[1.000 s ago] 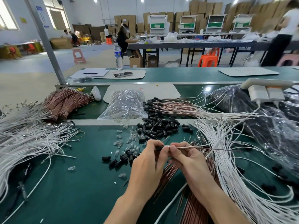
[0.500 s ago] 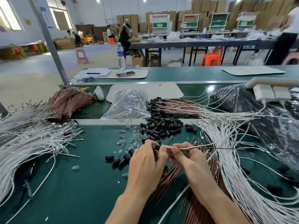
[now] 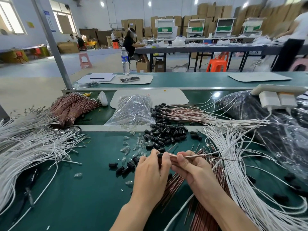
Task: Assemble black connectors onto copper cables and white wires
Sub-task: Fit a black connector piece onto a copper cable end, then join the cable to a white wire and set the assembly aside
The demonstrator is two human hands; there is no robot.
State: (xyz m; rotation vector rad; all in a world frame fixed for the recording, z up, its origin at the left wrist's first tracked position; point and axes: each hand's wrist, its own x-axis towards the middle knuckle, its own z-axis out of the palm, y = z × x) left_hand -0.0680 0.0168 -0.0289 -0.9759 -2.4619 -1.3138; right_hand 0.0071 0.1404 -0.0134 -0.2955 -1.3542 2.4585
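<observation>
Centre frame above green tabletop (image 3: 86,189), left hand (image 3: 150,172) pinching black connector (image 3: 160,155), right hand (image 3: 191,169) pinching copper cable (image 3: 216,158) just beside it, cable's long axis level, free end pointing frame right, connector mostly hidden by fingers, joint hard to make out

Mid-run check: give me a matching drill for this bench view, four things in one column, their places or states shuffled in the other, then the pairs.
Things
1. water bottle
2. clear bag
3. tied copper cable bundle
4. left hand

Places or states
A. pinches a black connector
B. lies at the left of the middle belt
C. stands upright on the far bench
D. lies just beyond the loose connector pile

Pairs: 1-C, 2-D, 3-B, 4-A
</observation>
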